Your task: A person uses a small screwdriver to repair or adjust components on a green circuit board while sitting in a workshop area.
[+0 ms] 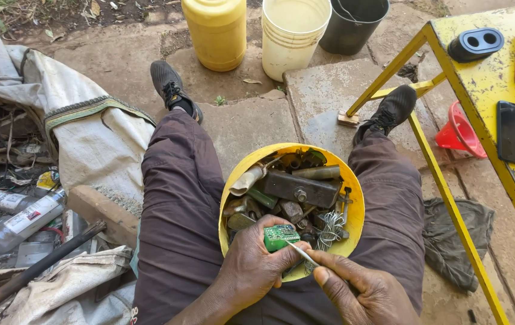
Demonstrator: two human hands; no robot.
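My left hand grips a small green circuit board over the near rim of a yellow bowl. My right hand pinches a thin metal tool, and its tip touches the board's lower edge. The bowl sits between my thighs and is full of scrap: a dark metal block, bolts, tubes and a tangle of thin wire.
A yellow metal table stands at the right, bearing a black phone and a black rubber part. A red funnel lies under it. Yellow jerrycan, cream bucket and black bucket stand ahead. Sacks and bottles lie left.
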